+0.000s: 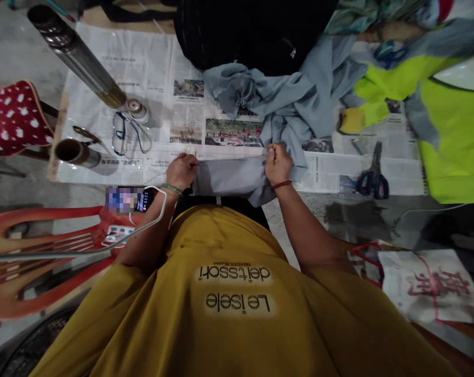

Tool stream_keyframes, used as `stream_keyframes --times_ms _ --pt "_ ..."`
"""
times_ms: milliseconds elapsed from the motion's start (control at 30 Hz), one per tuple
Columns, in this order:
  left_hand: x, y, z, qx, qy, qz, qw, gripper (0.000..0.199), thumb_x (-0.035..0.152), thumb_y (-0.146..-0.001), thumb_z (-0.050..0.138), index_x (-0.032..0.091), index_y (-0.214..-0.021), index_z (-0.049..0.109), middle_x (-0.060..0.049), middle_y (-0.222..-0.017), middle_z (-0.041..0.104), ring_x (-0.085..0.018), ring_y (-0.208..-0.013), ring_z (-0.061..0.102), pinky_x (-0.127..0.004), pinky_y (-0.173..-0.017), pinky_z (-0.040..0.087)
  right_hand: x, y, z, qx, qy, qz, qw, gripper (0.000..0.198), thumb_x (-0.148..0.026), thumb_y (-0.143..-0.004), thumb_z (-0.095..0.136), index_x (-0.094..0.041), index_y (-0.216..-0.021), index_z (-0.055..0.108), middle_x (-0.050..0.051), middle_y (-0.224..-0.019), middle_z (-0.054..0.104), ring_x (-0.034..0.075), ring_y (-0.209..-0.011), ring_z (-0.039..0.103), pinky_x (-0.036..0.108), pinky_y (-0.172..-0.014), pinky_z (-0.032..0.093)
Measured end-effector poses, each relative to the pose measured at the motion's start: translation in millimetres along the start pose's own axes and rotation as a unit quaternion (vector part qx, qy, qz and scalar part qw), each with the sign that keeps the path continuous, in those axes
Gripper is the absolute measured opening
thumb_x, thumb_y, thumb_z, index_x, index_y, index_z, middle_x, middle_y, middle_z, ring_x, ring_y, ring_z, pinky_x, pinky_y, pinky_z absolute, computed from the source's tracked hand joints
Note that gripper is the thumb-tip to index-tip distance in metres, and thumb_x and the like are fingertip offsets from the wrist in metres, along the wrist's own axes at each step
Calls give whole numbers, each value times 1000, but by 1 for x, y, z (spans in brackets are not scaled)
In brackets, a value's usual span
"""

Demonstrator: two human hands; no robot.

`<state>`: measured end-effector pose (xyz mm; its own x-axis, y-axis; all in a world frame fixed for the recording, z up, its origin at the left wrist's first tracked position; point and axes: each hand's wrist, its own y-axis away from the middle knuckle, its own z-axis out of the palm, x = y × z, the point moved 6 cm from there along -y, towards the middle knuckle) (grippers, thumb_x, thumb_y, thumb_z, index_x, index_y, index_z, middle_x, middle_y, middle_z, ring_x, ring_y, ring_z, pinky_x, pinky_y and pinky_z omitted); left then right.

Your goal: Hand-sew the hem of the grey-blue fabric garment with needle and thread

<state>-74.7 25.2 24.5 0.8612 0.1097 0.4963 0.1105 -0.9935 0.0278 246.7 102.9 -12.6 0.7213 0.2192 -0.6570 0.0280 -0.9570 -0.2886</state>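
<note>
A strip of grey fabric (pixel 233 175) is stretched between my two hands at the near edge of the table. My left hand (pixel 182 172), with a green bracelet at the wrist, pinches its left end. At the right end, my right hand (pixel 278 165) closes in a fist on the cloth; a red braided bracelet circles that wrist. From there the same grey cloth runs back in crumpled folds beside a black bag-like bundle (pixel 256 31). Fingertip details are too small to make out.
Newspaper (pixel 154 68) covers the table. On the left are a steel thermos (pixel 80 57), eyeglasses (pixel 123 133) and a cup (pixel 76 153). Scissors (pixel 373 175), a neon-yellow garment (pixel 449 131) and an iron (pixel 466 73) lie right. A red chair (pixel 44 212) holds a phone (pixel 145 199).
</note>
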Motion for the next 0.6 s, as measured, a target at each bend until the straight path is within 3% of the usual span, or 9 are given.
stream_keyframes --times_ms 233,467,600 --pt "3 -8 -6 26 46 14 999 12 16 -82 60 22 -85 70 -4 -89 71 -20 -83 63 -31 -81 51 2 0 0 -2 2 -4 1000 41 -43 -107 31 -21 -108 65 12 -102 70 25 -107 66 44 -100 53" --pt "17 -9 -5 -11 -57 -13 998 10 16 -87 60 21 -85 68 -9 -102 70 -26 -94 68 -32 -77 48 5 0 1 -9 2 -9 1000 34 -38 -105 34 -22 -108 64 11 -107 71 24 -107 67 43 -101 54" --pt "21 -7 -1 -36 -91 -9 995 17 15 -90 57 22 -100 69 -11 -112 68 -27 -96 68 -33 -72 48 4 0 0 -8 1 0 1000 35 -38 -106 33 -24 -108 65 10 -110 72 23 -108 67 43 -103 53"
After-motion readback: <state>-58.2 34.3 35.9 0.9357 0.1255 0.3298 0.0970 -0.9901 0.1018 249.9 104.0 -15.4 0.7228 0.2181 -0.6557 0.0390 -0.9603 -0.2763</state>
